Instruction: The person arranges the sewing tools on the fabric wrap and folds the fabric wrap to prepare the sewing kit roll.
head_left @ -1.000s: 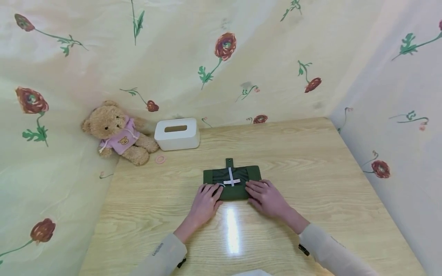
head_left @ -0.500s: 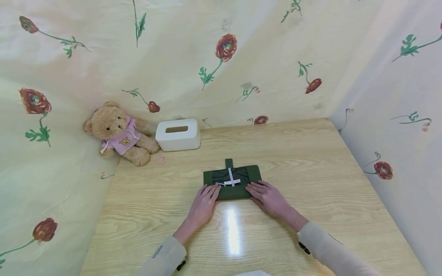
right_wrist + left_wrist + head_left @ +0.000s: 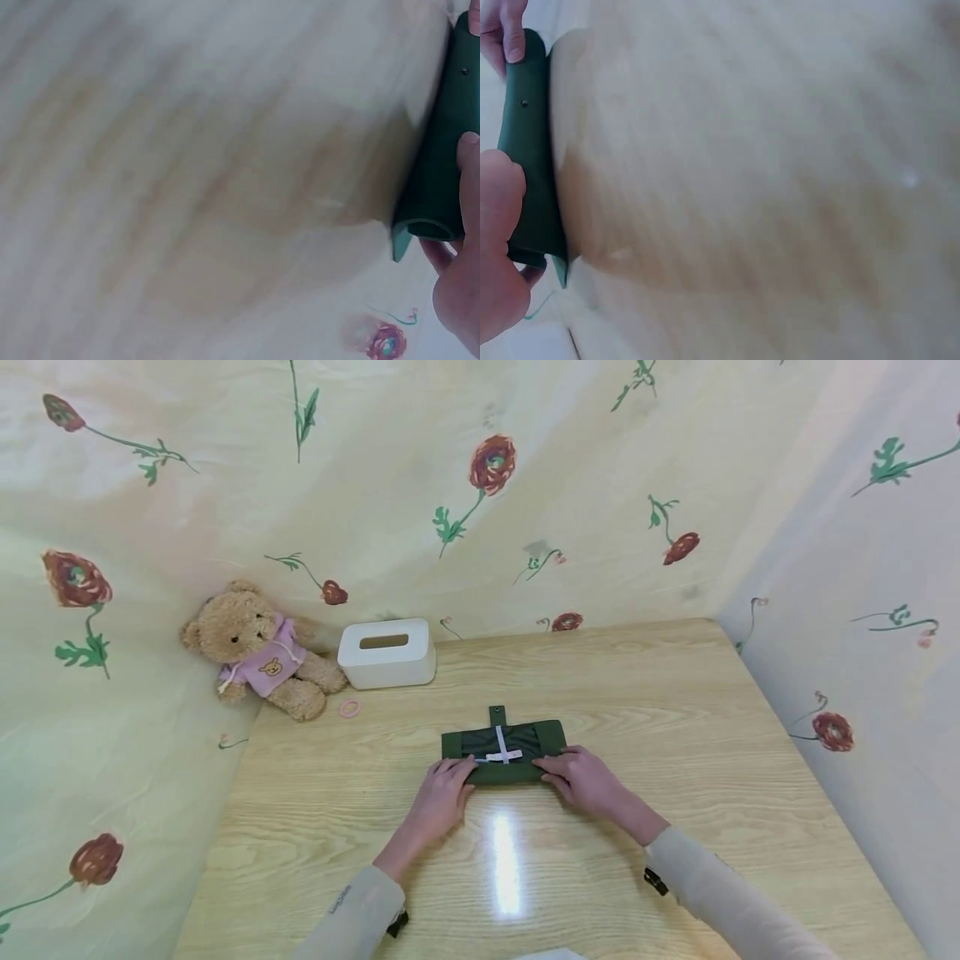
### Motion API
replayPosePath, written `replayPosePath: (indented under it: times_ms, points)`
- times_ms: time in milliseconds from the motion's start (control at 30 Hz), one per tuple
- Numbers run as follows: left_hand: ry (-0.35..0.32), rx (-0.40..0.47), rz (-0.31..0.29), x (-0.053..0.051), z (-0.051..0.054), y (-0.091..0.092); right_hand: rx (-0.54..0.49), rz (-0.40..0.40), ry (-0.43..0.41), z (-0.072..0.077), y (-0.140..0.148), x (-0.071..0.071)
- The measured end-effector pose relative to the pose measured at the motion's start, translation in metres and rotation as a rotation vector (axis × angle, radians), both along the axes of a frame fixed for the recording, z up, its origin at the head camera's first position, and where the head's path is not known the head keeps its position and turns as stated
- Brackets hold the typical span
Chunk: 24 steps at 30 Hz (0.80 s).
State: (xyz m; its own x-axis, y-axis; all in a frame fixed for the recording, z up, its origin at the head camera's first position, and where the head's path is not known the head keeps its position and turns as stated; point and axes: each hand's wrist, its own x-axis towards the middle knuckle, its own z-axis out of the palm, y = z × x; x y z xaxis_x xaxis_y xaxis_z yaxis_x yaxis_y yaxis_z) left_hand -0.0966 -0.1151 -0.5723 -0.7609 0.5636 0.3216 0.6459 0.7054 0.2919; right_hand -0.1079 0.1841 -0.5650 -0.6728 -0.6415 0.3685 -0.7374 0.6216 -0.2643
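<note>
A dark green leather-like roll-up case (image 3: 510, 773) lies on the table. Its near edge is rolled into a tube, and a snap strap (image 3: 497, 716) points away at the far side. On the dark inner part lies a white strip with a small printed label (image 3: 504, 756). My left hand (image 3: 441, 800) grips the left end of the roll, and my right hand (image 3: 588, 783) grips the right end. In the left wrist view, the left thumb (image 3: 501, 187) presses the green roll (image 3: 532, 165). The right wrist view shows the roll's hollow end (image 3: 431, 229) beside the right thumb (image 3: 470, 146).
At the back left, a teddy bear (image 3: 258, 647) in a pink hoodie leans on the patterned wall. Beside it stand a white tissue box (image 3: 387, 668) and a pink ring (image 3: 349, 708). A white object edge (image 3: 551, 955) shows at the bottom. Wood-grain table (image 3: 675, 718) surrounds the case.
The near edge of the case has moved slightly away from me as it rolls. Both hands have shifted forward with it, and their fingers are more bent.
</note>
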Motion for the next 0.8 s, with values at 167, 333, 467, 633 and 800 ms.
replayPosePath:
  times_ms: [167, 333, 467, 633, 800]
  points:
    - [-0.06, 0.039, -0.005, -0.007, 0.009, 0.001, -0.043, 0.003, -0.073, 0.008, -0.001, -0.007]
    - [-0.105, 0.034, 0.031, -0.012, 0.014, 0.001, -0.078, 0.017, -0.078, 0.011, -0.002, -0.011]
    - [-0.105, 0.022, 0.046, -0.015, 0.014, 0.002, -0.068, 0.002, -0.066, 0.012, -0.002, -0.013]
    - [-0.129, 0.037, 0.078, -0.02, 0.015, 0.005, -0.035, -0.06, -0.14, 0.016, -0.001, -0.016]
    - [-0.159, 0.042, 0.126, -0.025, 0.016, 0.008, -0.041, -0.07, -0.217, 0.018, 0.0, -0.023]
